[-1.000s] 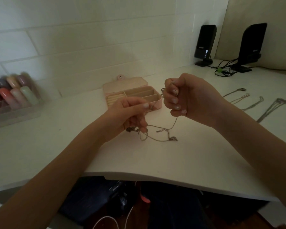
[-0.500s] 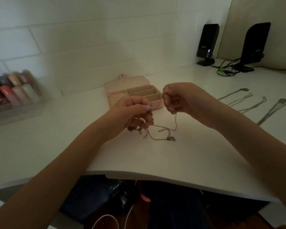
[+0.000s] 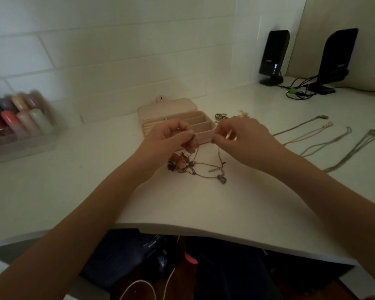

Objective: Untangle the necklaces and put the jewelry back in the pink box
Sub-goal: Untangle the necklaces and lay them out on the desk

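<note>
So the person has both hands up just in front of the pink box point(image 3: 200, 132), working a knot. The left hand point(image 3: 171, 139) pinches one strand between thumb and fingertips, other fingers curled in, and the right hand point(image 3: 236, 135) pinches another strand the same way. Holding them apart like that looks like it's meant to keep the two chains taut so the tangled clump point(image 3: 186, 164) hangs low and shows where it crosses. The loose end with the clasp and a small charm point(image 3: 222, 178) trails on the desk point(image 3: 258, 198).

The box sits open with its lid flat behind it, compartments facing up, so dropping stuff in should be easy. Four finished necklaces point(image 3: 325, 144) are laid out straight on the right, well apart from the knot, probably so they don't re-tangle. A few rings point(image 3: 220, 116) sit just right of the box.

Room-wise: plenty of bare desk toward the near edge. The tray of polish bottles point(image 3: 20, 118) is far left and the speakers point(image 3: 273, 57) are at the back, both out of the way.
</note>
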`<state>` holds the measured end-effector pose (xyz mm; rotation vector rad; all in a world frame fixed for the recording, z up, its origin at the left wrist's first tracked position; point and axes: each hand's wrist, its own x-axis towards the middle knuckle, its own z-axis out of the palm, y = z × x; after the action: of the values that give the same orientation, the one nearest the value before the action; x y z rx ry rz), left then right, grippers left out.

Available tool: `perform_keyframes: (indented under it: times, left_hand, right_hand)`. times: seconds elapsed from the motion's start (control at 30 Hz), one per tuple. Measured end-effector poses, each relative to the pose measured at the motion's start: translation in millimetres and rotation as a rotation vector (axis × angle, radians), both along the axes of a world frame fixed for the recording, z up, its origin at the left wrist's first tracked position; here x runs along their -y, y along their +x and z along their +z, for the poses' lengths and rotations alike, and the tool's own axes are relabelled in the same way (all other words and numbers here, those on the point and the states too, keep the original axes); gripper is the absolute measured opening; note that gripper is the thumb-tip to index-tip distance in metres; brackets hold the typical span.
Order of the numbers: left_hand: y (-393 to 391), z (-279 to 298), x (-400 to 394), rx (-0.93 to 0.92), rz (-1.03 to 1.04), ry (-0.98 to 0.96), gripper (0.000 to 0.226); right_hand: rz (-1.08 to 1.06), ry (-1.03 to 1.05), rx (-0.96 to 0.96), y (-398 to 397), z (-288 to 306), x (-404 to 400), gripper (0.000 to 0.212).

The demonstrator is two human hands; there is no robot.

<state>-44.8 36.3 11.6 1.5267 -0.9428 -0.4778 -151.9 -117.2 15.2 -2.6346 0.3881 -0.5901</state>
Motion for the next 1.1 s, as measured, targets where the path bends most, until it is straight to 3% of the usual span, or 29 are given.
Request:
perform_keyframes:
  times: [0.07, 0.23, 0.33, 0.57, 0.7, 0.9, 1.1]
  left_hand:
    - [-1, 0, 0, -0.001, -0.002, 0.003, 0.015]
    - [-2, 1, 0, -0.026, 0.01, -0.015, 0.014]
    - [-2, 0, 0, -0.014, 0.015, -0.012, 0.013]
    - [-4, -1, 2, 0.004, 0.0, 0.004, 0.009]
    - [-3, -4, 3, 0.051, 0.032, 0.037, 0.01]
    - [-2, -5, 4, 0.075, 0.018, 0.091, 0.012]
    - [-1, -8, 4, 0.099, 0.061, 0.046, 0.02]
  right_hand:
    - [0.008, -0.015, -0.034, 1, -4, 0, 0.008]
    - [0.082, 0.169, 0.2, -1, 1, -15, 0.012]
    - [0.128, 0.305, 0.151, -1, 5, -22, 0.021]
    - [0.176, 0.6, 0.067, -2, 2, -22, 0.008]
    - [0.132, 0.674, 0.058, -1, 1, -21, 0.012]
    - [0.212, 1.057, 0.0, -3, 5, -17, 0.014]
    - [0.212, 1.112, -0.013, -3, 7, -16, 0.014]
